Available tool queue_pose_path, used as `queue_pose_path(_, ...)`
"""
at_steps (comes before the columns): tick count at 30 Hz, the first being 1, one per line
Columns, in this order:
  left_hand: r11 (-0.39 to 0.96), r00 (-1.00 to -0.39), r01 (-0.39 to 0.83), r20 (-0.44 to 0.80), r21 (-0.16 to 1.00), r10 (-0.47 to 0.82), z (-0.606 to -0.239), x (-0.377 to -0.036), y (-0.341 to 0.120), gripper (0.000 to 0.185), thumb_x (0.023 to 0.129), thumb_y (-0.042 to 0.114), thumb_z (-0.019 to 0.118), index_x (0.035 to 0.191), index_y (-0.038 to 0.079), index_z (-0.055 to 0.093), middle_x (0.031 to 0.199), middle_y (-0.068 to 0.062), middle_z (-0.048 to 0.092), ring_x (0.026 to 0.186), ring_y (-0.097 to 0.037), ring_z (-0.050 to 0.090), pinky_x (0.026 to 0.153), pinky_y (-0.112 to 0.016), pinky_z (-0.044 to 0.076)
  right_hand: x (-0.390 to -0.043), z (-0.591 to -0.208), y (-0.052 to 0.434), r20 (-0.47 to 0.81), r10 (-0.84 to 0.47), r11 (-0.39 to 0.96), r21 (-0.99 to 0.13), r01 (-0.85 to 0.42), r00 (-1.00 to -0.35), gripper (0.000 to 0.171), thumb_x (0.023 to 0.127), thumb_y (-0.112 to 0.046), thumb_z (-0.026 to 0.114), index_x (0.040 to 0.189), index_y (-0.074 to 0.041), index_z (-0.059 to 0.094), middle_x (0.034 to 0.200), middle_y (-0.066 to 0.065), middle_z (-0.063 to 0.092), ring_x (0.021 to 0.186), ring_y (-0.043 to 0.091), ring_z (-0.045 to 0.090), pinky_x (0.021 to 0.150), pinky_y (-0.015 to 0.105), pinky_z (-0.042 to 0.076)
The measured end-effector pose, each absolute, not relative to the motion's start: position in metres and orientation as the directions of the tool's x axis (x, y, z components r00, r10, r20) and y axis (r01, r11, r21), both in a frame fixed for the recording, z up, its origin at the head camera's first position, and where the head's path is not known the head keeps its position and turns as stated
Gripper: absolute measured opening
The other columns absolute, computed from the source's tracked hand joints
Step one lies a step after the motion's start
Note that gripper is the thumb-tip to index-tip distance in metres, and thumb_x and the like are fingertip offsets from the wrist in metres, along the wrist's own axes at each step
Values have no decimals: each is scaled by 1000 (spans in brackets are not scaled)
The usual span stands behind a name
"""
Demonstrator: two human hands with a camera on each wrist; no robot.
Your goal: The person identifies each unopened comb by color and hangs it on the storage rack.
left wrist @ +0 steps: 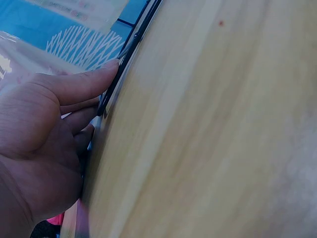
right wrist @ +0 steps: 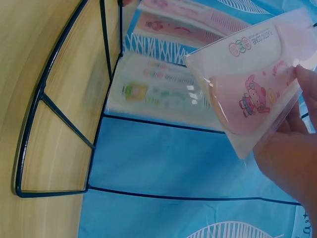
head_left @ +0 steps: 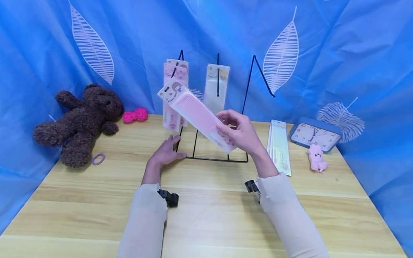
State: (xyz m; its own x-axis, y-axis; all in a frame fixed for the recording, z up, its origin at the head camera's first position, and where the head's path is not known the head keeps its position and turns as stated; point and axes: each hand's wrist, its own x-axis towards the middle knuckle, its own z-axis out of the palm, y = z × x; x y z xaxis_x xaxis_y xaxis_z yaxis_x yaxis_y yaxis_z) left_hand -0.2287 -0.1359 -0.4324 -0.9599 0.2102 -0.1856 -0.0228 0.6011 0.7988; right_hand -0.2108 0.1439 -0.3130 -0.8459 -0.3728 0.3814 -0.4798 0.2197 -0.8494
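Note:
My right hand (head_left: 240, 131) pinches a pink comb in a clear package (head_left: 201, 115) between thumb and fingers. The package slants in front of a black wire display rack (head_left: 215, 159), its hang-hole end up and to the left. In the right wrist view, a cartoon figure shows on the comb's handle (right wrist: 255, 99). My left hand (head_left: 165, 150) grips the rack's front left corner, with the thumb on the wire (left wrist: 115, 82) in the left wrist view. Pink comb packages (head_left: 176, 72) hang on the left hook, and a pale green comb package (head_left: 216, 85) hangs on the middle one.
The right hook (head_left: 264, 77) holds nothing. Light green comb packages (head_left: 280, 147) lie right of the rack, beside a blue clock (head_left: 315, 133) and a small pink plush (head_left: 316, 157). Leftward are a brown teddy bear (head_left: 85, 123), bright pink yarn (head_left: 135, 115) and a purple ring (head_left: 98, 159).

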Motion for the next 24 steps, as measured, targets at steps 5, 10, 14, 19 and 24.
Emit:
queue_pose_path(5,595,-961,-21,-181,803,210,-432,-229,-135,87,92,21,74,162,8,23,169,-20,0,153,-42,-4,121,-60,3,-214,-312,135,387,-297,249,-851,-462,-873,26,95,-12,72,117,0,69,109,15,71,89,28,68,73,34,59)
queue_pose_path(10,601,-961,-8,-172,799,217,-432,-228,-135,87,91,21,74,161,5,24,168,-22,1,153,-43,-3,122,-59,4,-221,-316,123,369,-227,252,-872,-420,-902,22,92,-8,74,111,3,70,103,16,72,82,29,68,72,31,57)
queue_pose_path(14,613,-958,-17,-188,790,217,-433,-226,-135,88,92,22,73,162,7,23,168,-21,1,153,-43,-3,121,-61,5,-226,-319,113,335,-196,263,-887,-379,-921,21,93,-9,73,111,2,70,104,15,71,84,28,68,77,36,56)
queue_pose_path(19,604,-960,-12,-178,797,216,-432,-227,-134,87,91,22,74,161,7,25,168,-21,2,153,-43,-3,121,-61,5,-236,-320,103,314,-164,286,-892,-350,-935,20,94,-11,73,110,1,70,107,14,71,89,28,69,84,41,56)
queue_pose_path(24,593,-960,-4,-168,805,222,-432,-229,-134,88,91,21,75,161,5,25,168,-23,2,153,-43,-3,122,-58,5,-247,-322,93,279,-144,312,-897,-312,-949,15,94,-10,73,104,0,70,107,13,71,94,27,70,89,40,56)
